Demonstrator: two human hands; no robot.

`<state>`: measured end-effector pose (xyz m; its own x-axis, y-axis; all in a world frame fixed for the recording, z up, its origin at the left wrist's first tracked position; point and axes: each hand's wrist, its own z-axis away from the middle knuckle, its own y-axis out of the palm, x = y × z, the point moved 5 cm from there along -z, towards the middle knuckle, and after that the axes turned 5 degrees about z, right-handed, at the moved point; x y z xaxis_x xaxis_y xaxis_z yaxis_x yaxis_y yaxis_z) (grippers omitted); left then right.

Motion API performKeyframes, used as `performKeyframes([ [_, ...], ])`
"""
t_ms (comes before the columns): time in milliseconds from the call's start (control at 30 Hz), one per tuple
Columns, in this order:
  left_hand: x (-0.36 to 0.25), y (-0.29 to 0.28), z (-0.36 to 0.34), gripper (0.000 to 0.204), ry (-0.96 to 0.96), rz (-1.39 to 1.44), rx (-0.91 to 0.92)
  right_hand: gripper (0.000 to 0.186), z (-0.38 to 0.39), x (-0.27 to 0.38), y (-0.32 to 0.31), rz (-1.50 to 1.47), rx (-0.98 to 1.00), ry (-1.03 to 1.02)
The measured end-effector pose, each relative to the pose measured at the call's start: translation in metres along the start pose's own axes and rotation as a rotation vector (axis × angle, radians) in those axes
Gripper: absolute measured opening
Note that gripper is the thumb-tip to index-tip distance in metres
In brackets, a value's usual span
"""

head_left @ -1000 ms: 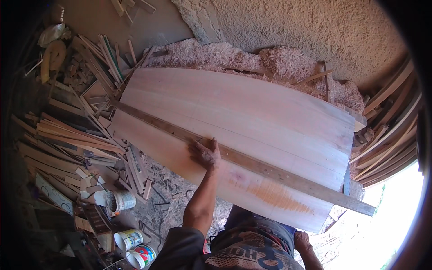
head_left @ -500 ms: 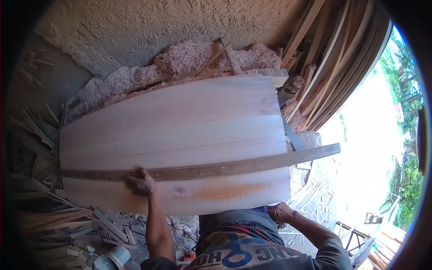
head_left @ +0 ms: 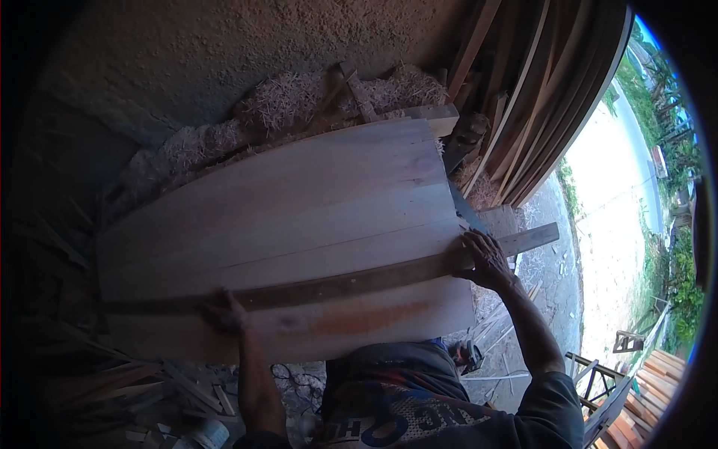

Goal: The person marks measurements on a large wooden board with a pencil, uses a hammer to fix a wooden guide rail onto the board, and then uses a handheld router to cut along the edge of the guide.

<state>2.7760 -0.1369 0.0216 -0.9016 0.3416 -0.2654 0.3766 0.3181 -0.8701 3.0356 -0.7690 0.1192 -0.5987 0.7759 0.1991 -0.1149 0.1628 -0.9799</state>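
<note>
Hands are both pressing on one long dark wooden strip [head_left: 336,283] that is lying across a wide pale panel [head_left: 284,224] of joined boards. Left hand [head_left: 222,313] is sitting flat on the strip's left part, fingers spread and loosely curled, palm down; it is in shadow, so whether it is gripping or only pressing is hard to tell. Right hand [head_left: 486,258] is resting over the strip near the panel's right edge, fingers open and splayed, thumb tucked toward the strip, not closed around it. The strip is running slightly uphill from left to right, its right end [head_left: 531,239] sticking out past the panel. The panel is showing about four boards, seams faint. Its left end is fading into dark, and the table or stand under it is hidden. Wood shavings [head_left: 299,105] are piling behind the panel against a rough wall. Long planks [head_left: 523,90] are leaning at upper right, too overlapped to count. Scrap sticks [head_left: 149,389] on the floor at lower left are blurred. The person's torso is cut off at the bottom edge.
</note>
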Motion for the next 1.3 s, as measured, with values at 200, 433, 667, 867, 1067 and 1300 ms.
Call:
performKeyframes([
  [200,-0.012,0.0,0.007,0.102,-0.068,0.032,0.131,0.06,-0.001,-0.023,0.011,-0.069,0.082,-0.081],
  [433,-0.01,-0.006,0.004,0.098,-0.048,0.035,0.082,0.063,-0.018,-0.023,0.011,-0.025,0.08,-0.106],
  [667,-0.019,-0.01,0.005,0.101,-0.103,0.047,0.142,0.061,-0.019,-0.016,0.012,-0.006,0.134,-0.097],
  [867,-0.02,-0.01,0.007,0.099,-0.059,-0.036,0.094,0.058,-0.018,-0.005,0.009,-0.026,0.087,-0.114],
  [1067,-0.018,-0.007,0.007,0.098,-0.064,0.0,0.069,0.054,-0.022,0.001,0.004,-0.046,0.008,-0.168],
  [1300,-0.018,-0.005,0.008,0.097,-0.074,0.047,0.097,0.055,-0.024,0.003,-0.001,-0.078,0.02,-0.183],
])
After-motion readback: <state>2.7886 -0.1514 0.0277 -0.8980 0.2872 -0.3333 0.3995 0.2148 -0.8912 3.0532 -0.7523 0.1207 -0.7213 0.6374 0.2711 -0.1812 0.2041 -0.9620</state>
